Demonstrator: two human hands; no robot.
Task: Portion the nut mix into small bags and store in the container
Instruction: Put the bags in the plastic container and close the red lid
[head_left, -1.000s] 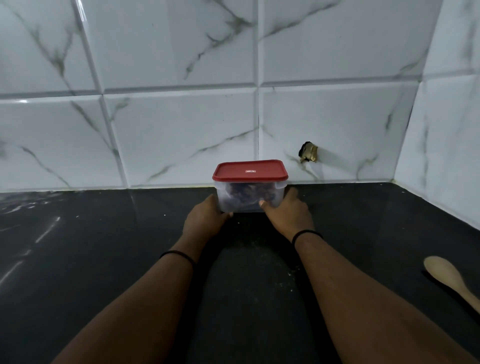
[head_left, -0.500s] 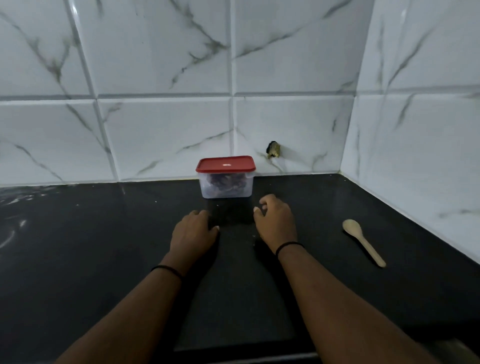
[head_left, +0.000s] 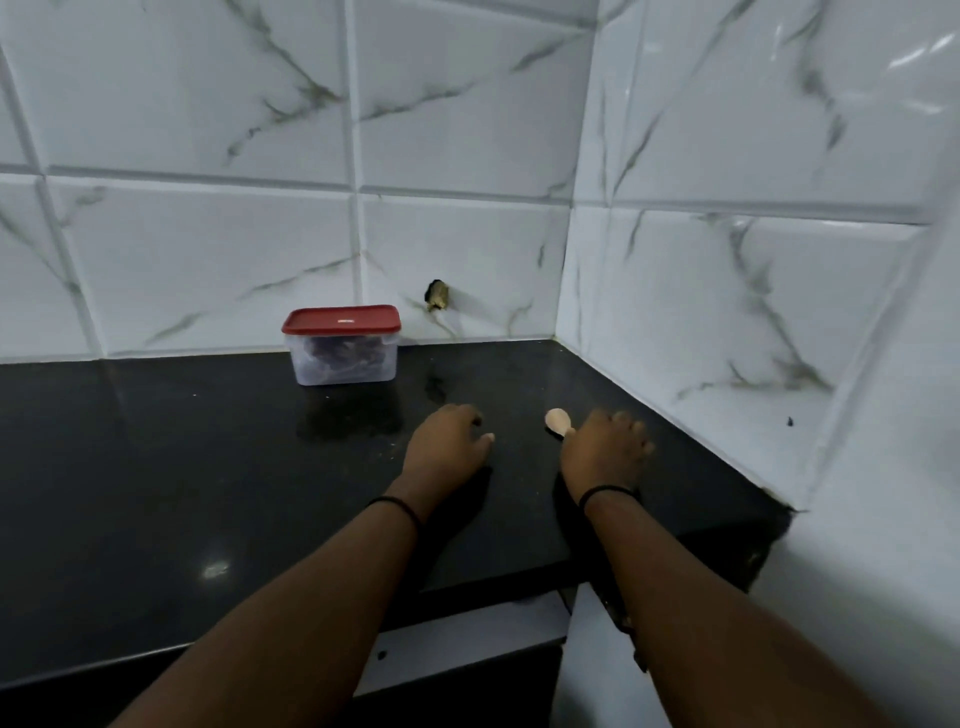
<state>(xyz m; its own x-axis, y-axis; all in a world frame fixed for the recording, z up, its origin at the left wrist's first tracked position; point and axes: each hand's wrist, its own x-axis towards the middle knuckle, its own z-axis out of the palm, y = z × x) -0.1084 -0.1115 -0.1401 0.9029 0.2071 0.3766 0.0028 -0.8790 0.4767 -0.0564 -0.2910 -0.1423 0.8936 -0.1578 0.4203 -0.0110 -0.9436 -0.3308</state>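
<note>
A clear plastic container (head_left: 344, 358) with a red lid (head_left: 341, 319) pressed on stands on the black counter against the back wall, with dark contents showing through its side. Both hands are off it, nearer to me and to its right. My left hand (head_left: 447, 444) rests knuckles up on the counter, its fingers loosely curled and holding nothing. Farther right, my right hand (head_left: 605, 452) lies over the handle of a wooden spoon (head_left: 557, 420). Only the spoon's bowl shows at the hand's left, and my grip on the handle is hidden.
The black counter (head_left: 182, 467) ends at a white tiled back wall and a tiled side wall (head_left: 727, 312) on the right, forming a corner. A small hole with a fitting (head_left: 437, 295) sits in the back wall. The counter's front edge runs below my forearms.
Both hands let go of the container and drew back from it. My view swung right. My right hand moved right onto the wooden spoon, and my left hand followed.
</note>
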